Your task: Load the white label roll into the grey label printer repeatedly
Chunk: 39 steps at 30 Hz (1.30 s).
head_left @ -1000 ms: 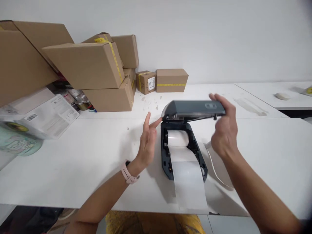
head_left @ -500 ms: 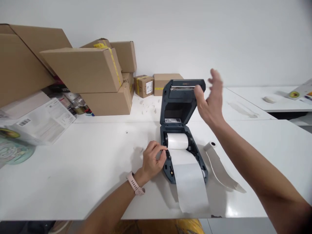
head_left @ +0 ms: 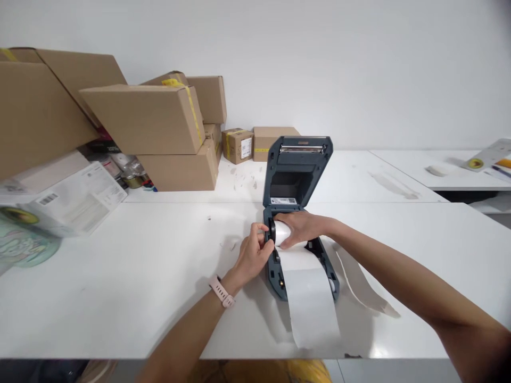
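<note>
A dark label printer [head_left: 271, 279] stands on the white table with its lid [head_left: 297, 173] raised. Inside lies a white roll of label paper [head_left: 281, 232], and a long strip of its paper [head_left: 311, 303] hangs out over the front. My right hand [head_left: 301, 227] reaches in from the right and is closed over the roll, hiding much of it. At the printer's left wall, my left hand [head_left: 255, 252] curls its fingers and thumb around the black roll holder [head_left: 272, 230]. A pink watch band circles my left wrist.
A used strip of backing paper [head_left: 365, 287] curls on the table right of the printer. Cardboard boxes [head_left: 143, 119] are stacked at the back left, above a plastic-wrapped package [head_left: 80, 199]. Smaller boxes [head_left: 238, 146] stand near the wall. The table's front edge is close.
My right hand has come down from beside the raised lid onto the paper roll. My left hand has shifted slightly up along the printer's left wall, to the roll holder.
</note>
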### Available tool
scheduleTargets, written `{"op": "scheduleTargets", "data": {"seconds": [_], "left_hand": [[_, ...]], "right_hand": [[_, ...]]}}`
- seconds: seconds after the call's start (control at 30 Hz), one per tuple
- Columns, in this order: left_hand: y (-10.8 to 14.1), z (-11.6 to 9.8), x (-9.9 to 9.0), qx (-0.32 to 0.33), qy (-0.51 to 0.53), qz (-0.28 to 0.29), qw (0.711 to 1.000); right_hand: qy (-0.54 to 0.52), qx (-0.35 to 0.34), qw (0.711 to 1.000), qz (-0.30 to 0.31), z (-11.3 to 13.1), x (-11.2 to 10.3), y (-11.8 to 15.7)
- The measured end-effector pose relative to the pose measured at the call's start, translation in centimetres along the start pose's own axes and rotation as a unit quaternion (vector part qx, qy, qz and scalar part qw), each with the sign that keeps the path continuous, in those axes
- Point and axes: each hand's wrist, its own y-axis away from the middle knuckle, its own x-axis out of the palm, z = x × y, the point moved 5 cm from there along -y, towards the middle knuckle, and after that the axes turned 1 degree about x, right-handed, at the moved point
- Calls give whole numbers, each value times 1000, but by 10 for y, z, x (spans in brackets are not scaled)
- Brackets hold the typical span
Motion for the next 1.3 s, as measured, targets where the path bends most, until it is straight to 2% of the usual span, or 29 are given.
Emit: {"op": "scheduleTargets", "data": {"seconds": [0.07,0.13,0.2,0.27,0.37,0.43,0.53,0.67,0.77,0.83,0.9,1.0,1.1,1.17,1.23,1.3], "left_hand": [[0,1,1,3,0,1,1000],[-1,2,2,13,7,2,1000],[0,2,3,13,21,3,1000],[1,3,4,5,35,2,999],[2,2,5,-5,57,-2,998],[2,2,6,-9,70,-4,997],[2,3,6,-13,82,-7,997],[1,5,7,-11,82,-11,996],[1,5,7,-8,85,-8,996],[2,4,6,-9,84,-5,996],[2,3,5,-11,82,-5,997],[2,2,5,-13,84,-8,996],[2,2,6,-14,86,-17,996],[2,2,6,-15,89,-21,996],[2,2,6,-18,91,-22,995],[2,2,7,-22,94,-19,995]], "right_hand": [[-28,-6,999,34,0,-6,2],[-84,-47,995,36,-3,-16,16],[-173,-111,979,1,-10,-32,41],[-289,-144,944,-67,-23,-49,72],[-414,-86,885,-195,-54,-66,109],[-428,-8,866,-260,-77,-66,119],[-396,64,865,-301,-111,-53,108],[-380,77,872,-300,-146,-22,71],[-381,90,873,-290,-157,0,49],[-380,94,875,-284,-158,9,45],[-381,93,880,-269,-159,14,48],[-408,73,879,-237,-171,23,68],[-471,16,848,-242,-192,43,99],[-500,-2,834,-231,-202,65,118],[-502,22,838,-212,-205,87,130],[-485,52,850,-198,-197,100,136]]}}
